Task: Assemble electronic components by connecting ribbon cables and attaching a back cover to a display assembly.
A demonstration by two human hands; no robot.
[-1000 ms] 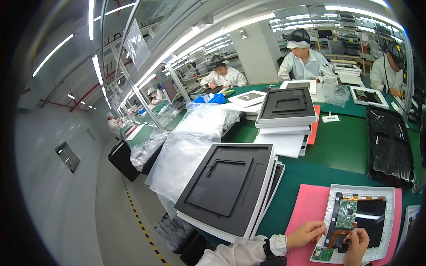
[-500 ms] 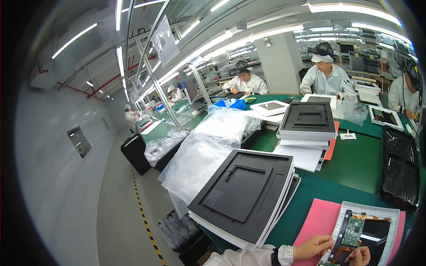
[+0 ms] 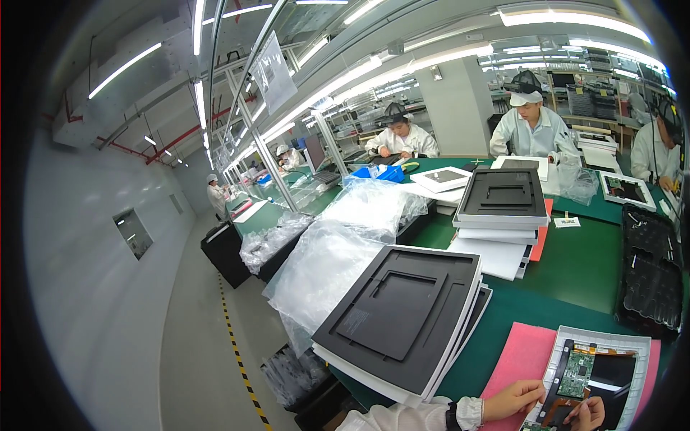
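The white-framed device [image 3: 607, 340] lies open on a pink mat [image 3: 519, 357], circuit board [image 3: 576, 374] in place, uncovered. My left hand [image 3: 516, 400] curls nearly closed at its left edge; my right hand [image 3: 588, 414] pinches by the orange ribbon [image 3: 556, 413]; either's grip is unclear.

Bright light from ceiling tubes [image 3: 198, 27]; fisheye bending toward darkened rim
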